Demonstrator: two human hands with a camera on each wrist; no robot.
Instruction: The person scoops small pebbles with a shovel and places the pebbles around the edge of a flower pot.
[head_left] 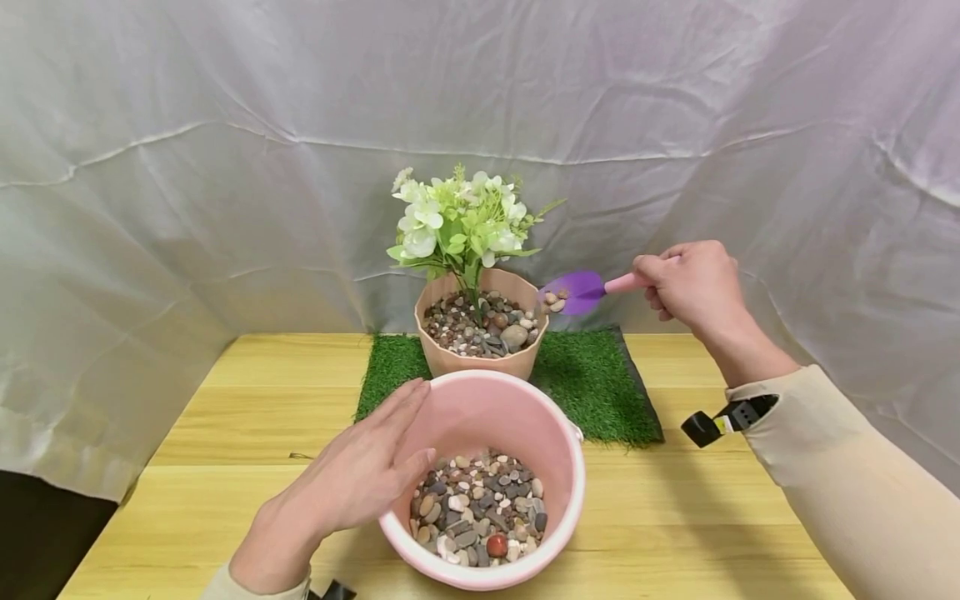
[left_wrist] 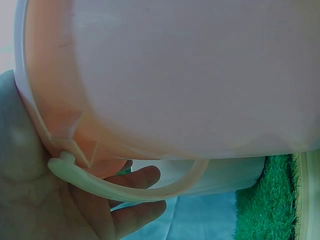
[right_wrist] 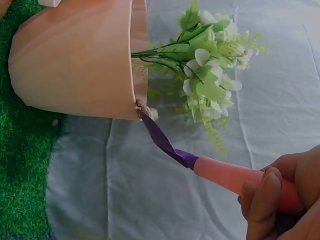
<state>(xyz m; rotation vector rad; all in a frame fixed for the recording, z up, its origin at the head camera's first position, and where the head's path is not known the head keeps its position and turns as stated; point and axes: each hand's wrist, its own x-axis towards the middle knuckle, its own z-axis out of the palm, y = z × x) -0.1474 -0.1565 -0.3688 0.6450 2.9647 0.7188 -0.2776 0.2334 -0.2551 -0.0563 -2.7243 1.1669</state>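
My right hand (head_left: 693, 283) grips the pink handle of a small garden trowel (head_left: 581, 292) with a purple blade. Several pebbles (head_left: 555, 300) lie on the blade, whose tip is at the right rim of a peach flowerpot (head_left: 480, 364). In the right wrist view the trowel (right_wrist: 225, 172) slants toward that rim. White flowers with green leaves (head_left: 465, 217) stand in the pot among pebbles. My left hand (head_left: 341, 471) rests on the left rim of a pink bucket (head_left: 487, 400), thumb inside, fingers extended. Pebbles (head_left: 480, 508) cover the bucket's bottom, a red one (head_left: 497, 546) among them.
A green artificial turf mat (head_left: 600, 392) lies under the pot on the wooden table (head_left: 247, 433). The bucket stands in front of the pot, its pale carrying handle (left_wrist: 135, 194) hanging near the left fingers. Grey cloth (head_left: 225, 208) hangs behind.
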